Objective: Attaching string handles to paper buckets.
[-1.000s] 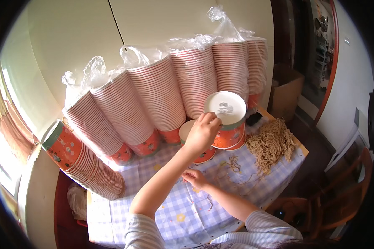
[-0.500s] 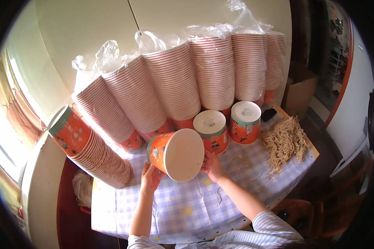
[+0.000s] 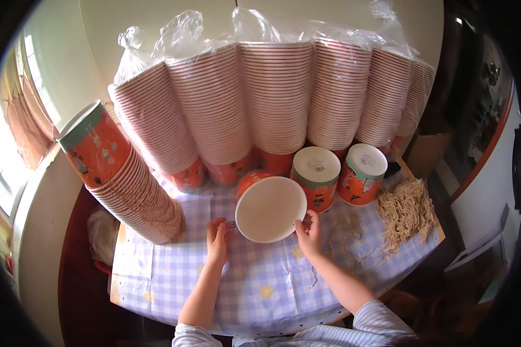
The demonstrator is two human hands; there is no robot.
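Note:
A large orange paper bucket [image 3: 271, 209] is tilted with its white open mouth toward me. My right hand [image 3: 309, 232] grips its rim at the lower right, the thumb over the edge. Left of the bucket and apart from it, my left hand [image 3: 217, 242] has its fingers together. A small dark item [image 3: 231, 224] shows at those fingertips, too small to name. Two more paper buckets stand upside down behind my right hand: one nearer the held bucket [image 3: 320, 194], the other to its right [image 3: 359, 188]. Both have green bands and white bases.
Tall bagged stacks of paper buckets [image 3: 275, 98] line the back. A leaning, unbagged stack [image 3: 132, 185] stands at left. Beige string [image 3: 407, 214] lies heaped at right, with loose strands near it. A blue checked cloth [image 3: 237, 301] covers the table.
My left hand has let go of the bucket and now sits apart on its left. The bucket's mouth has turned more toward me, held by my right hand. The whole view has shifted.

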